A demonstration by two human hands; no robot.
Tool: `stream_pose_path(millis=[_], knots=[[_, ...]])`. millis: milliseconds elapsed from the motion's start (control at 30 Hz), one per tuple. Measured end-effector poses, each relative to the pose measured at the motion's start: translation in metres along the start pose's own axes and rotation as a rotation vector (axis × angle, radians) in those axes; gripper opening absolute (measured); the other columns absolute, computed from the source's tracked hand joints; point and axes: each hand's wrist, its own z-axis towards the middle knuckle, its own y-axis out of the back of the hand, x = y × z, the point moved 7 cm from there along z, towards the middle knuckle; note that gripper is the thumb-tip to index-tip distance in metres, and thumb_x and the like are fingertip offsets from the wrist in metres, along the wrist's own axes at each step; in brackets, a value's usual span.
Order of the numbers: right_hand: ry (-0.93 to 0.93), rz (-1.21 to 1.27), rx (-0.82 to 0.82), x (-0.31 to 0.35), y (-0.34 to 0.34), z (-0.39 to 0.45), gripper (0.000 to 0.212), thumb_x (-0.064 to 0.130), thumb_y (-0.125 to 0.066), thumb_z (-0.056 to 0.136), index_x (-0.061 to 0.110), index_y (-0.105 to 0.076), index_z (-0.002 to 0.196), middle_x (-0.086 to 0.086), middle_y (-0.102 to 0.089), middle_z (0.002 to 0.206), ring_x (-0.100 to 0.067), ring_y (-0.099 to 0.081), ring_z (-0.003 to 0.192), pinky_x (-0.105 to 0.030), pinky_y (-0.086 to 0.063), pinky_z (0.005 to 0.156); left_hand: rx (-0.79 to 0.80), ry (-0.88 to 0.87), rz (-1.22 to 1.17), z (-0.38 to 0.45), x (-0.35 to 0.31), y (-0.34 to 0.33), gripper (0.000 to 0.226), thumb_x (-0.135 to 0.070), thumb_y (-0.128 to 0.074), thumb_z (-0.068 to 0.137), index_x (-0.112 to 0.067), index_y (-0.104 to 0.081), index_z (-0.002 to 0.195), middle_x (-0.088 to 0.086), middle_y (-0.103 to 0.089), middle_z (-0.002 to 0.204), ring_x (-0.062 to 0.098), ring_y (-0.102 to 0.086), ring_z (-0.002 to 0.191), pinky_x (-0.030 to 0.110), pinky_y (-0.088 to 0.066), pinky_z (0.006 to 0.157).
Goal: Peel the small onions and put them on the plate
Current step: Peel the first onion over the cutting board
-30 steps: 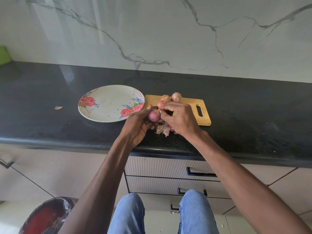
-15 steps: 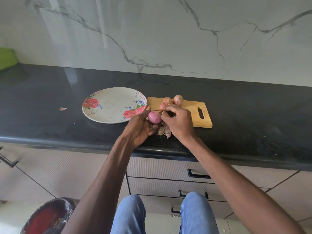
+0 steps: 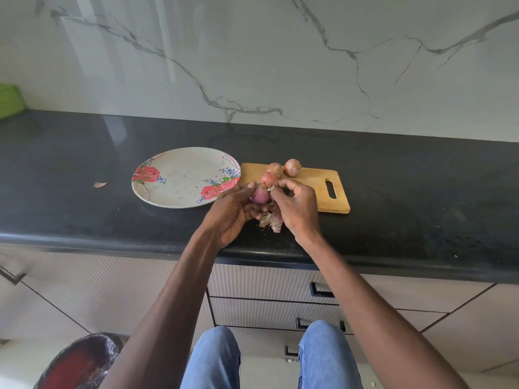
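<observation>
My left hand (image 3: 234, 213) grips a small purple onion (image 3: 259, 195) just above the counter, between the plate and the board. My right hand (image 3: 296, 207) pinches at the onion's top end, where a bit of pale skin shows. Three unpeeled onions (image 3: 292, 167) sit on the left part of the wooden cutting board (image 3: 314, 182). Dry peels (image 3: 271, 220) lie on the counter under my hands. The floral plate (image 3: 182, 178) to the left holds no onions.
The black counter (image 3: 421, 197) runs along a marble wall. One scrap of peel (image 3: 99, 184) lies left of the plate. A green object (image 3: 9, 101) sits at the far left. Drawers (image 3: 266, 287) and a lined bin (image 3: 81, 360) are below the counter edge.
Both hands stay at the onion; my right fingers have shifted slightly at its top. The camera view drifted a little.
</observation>
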Motion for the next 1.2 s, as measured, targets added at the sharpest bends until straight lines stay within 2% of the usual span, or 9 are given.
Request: stream_pose_path(millis=[200, 333, 433, 533, 767, 933, 1000, 1067, 1200], knots=[[-0.023, -0.001, -0.035, -0.004, 0.002, -0.001, 0.015, 0.011, -0.066, 0.094, 0.007, -0.071, 0.081, 0.009, -0.065, 0.062, -0.010, -0.054, 0.050, -0.035, -0.047, 0.048, 0.010, 0.022, 0.093, 0.007, -0.001, 0.000, 0.021, -0.021, -0.049, 0.105, -0.002, -0.056, 0.108, 0.020, -0.068, 0.086, 0.021, -0.064, 0.064, 0.025, -0.054, 0.051], [0.013, -0.028, -0.038, -0.004, 0.001, -0.004, 0.013, 0.013, -0.066, 0.094, 0.005, -0.070, 0.084, -0.007, -0.068, 0.068, -0.030, -0.057, 0.044, -0.037, -0.048, 0.038, 0.003, -0.005, 0.112, 0.007, 0.000, 0.002, 0.021, -0.017, -0.047, 0.106, 0.000, -0.058, 0.107, 0.020, -0.067, 0.088, 0.024, -0.061, 0.068, 0.025, -0.054, 0.054], [0.045, -0.065, -0.030, -0.004, -0.002, -0.005, 0.021, 0.026, -0.067, 0.090, 0.006, -0.071, 0.086, -0.007, -0.070, 0.075, -0.030, -0.063, 0.056, -0.039, -0.053, 0.045, -0.004, -0.017, 0.099, 0.005, 0.001, 0.004, 0.020, -0.013, -0.044, 0.107, 0.001, -0.059, 0.106, 0.019, -0.067, 0.089, 0.025, -0.061, 0.070, 0.025, -0.055, 0.057], [0.086, -0.092, -0.028, -0.001, -0.003, -0.006, 0.032, 0.039, -0.063, 0.084, 0.008, -0.068, 0.080, -0.002, -0.067, 0.068, -0.026, -0.061, 0.054, -0.033, -0.049, 0.048, -0.008, -0.040, 0.076, 0.003, 0.000, 0.005, 0.021, -0.012, -0.043, 0.107, -0.001, -0.061, 0.103, 0.017, -0.070, 0.087, 0.021, -0.063, 0.067, 0.025, -0.053, 0.057], [0.037, -0.083, -0.118, -0.009, 0.009, -0.005, 0.011, 0.014, -0.066, 0.089, 0.008, -0.069, 0.080, 0.001, -0.067, 0.066, -0.029, -0.064, 0.059, -0.044, -0.054, 0.055, -0.234, -0.070, -0.082, 0.001, -0.002, 0.022, 0.022, -0.019, -0.044, 0.108, -0.003, -0.059, 0.108, 0.013, -0.072, 0.078, 0.016, -0.061, 0.061, 0.023, -0.050, 0.053], [0.029, -0.149, -0.111, -0.008, 0.008, -0.003, 0.012, 0.013, -0.070, 0.090, 0.008, -0.071, 0.079, 0.003, -0.069, 0.071, -0.012, -0.065, 0.062, -0.029, -0.054, 0.058, -0.232, -0.074, -0.104, -0.001, -0.004, 0.023, 0.018, -0.019, -0.046, 0.107, -0.005, -0.056, 0.114, 0.015, -0.069, 0.084, 0.017, -0.061, 0.063, 0.023, -0.049, 0.055], [0.084, -0.228, -0.082, -0.003, 0.005, -0.003, 0.004, 0.004, -0.071, 0.086, 0.007, -0.074, 0.088, 0.002, -0.072, 0.082, -0.007, -0.066, 0.073, -0.020, -0.053, 0.067, -0.215, -0.084, -0.085, -0.001, -0.005, 0.021, 0.015, -0.018, -0.047, 0.106, -0.007, -0.057, 0.109, 0.017, -0.068, 0.088, 0.018, -0.060, 0.065, 0.024, -0.049, 0.056], [0.163, -0.287, -0.105, 0.003, 0.005, -0.005, 0.015, 0.000, -0.070, 0.085, 0.006, -0.078, 0.096, -0.002, -0.074, 0.093, -0.006, -0.067, 0.084, -0.020, -0.056, 0.077, -0.200, -0.096, -0.059, -0.001, -0.006, 0.020, 0.013, -0.017, -0.048, 0.106, -0.008, -0.057, 0.106, 0.017, -0.067, 0.089, 0.020, -0.059, 0.066, 0.025, -0.048, 0.056], [0.234, -0.258, -0.095, 0.011, 0.003, -0.007, 0.013, 0.013, -0.073, 0.089, 0.004, -0.079, 0.096, -0.002, -0.075, 0.088, -0.009, -0.068, 0.077, -0.020, -0.055, 0.066, -0.169, -0.107, -0.007, 0.001, -0.005, 0.020, 0.013, -0.018, -0.052, 0.104, -0.008, -0.059, 0.106, 0.012, -0.068, 0.086, 0.019, -0.059, 0.067, 0.023, -0.050, 0.055]])
